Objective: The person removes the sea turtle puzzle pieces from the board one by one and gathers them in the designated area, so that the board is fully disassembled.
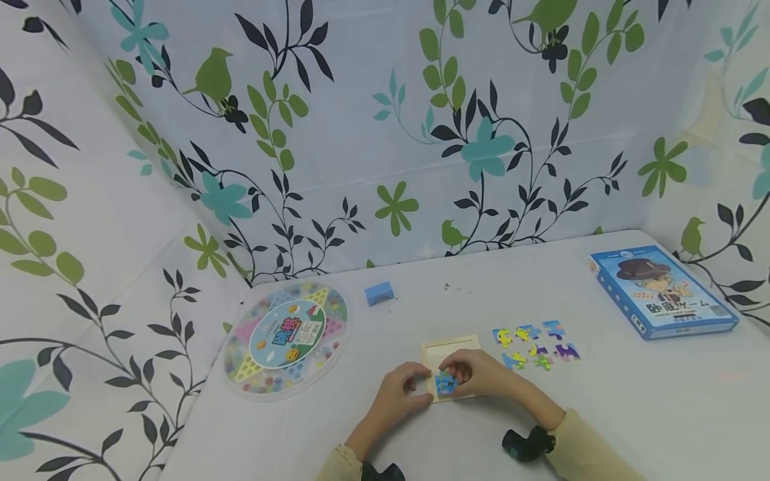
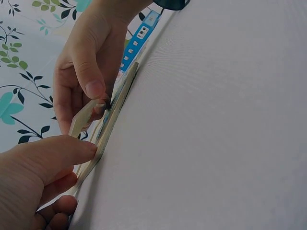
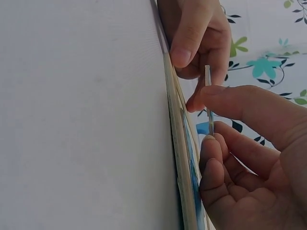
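A shallow wooden puzzle tray (image 1: 442,351) lies on the white table, with blue jigsaw pieces (image 1: 444,383) in its near part. My left hand (image 1: 397,394) grips the tray's left side, its thumb on the near rim in the left wrist view. Above the tray my right hand (image 1: 490,375) pinches a thin wooden jigsaw piece (image 3: 207,79) between thumb and fingers. That piece (image 2: 81,120) is tilted and apart from the tray in the left wrist view. Several loose, colourful jigsaw pieces (image 1: 565,351) lie in rows to the right of the tray.
At the left lies a round, clear game case (image 1: 240,374) with a colourful label. A small blue block (image 1: 379,293) stands behind the tray. A blue illustrated box (image 1: 668,290) lies at the back right. Patterned cloth (image 1: 361,133) hangs behind the table.
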A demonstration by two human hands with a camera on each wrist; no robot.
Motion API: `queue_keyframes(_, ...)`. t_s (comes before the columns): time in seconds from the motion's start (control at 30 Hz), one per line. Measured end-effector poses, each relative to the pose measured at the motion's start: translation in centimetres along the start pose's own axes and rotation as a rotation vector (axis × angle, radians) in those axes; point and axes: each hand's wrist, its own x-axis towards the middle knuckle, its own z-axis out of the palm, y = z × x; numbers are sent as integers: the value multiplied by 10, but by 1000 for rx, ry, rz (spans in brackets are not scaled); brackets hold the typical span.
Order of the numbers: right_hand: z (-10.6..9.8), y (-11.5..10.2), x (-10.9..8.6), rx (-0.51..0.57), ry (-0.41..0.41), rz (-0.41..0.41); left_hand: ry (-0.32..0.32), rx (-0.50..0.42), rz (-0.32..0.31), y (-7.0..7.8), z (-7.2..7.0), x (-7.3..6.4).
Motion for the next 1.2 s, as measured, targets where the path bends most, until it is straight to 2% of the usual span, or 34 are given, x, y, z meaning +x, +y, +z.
queue_keyframes(0.37,-2,4,0,-31,-1,-1,-5,4,-24,1,-1,0)
queue_keyframes(0.67,-9,0,-2,-123,24,-70,-2,-3,-28,1,0,0)
queue_keyframes(0.8,-17,-3,-4,-94,37,-56,0,-10,-23,1,1,1)
queue_keyframes(0.9,-25,-4,-8,-54,49,-21,-1,-23,-34,1,1,0)
queue_keyframes(1.0,-32,-6,-14,-62,77,-13,1,-30,-48,1,0,-1)
queue_keyframes(1.2,-44,-5,-32,-162,156,-63,1,-23,-50,2,-1,-1)
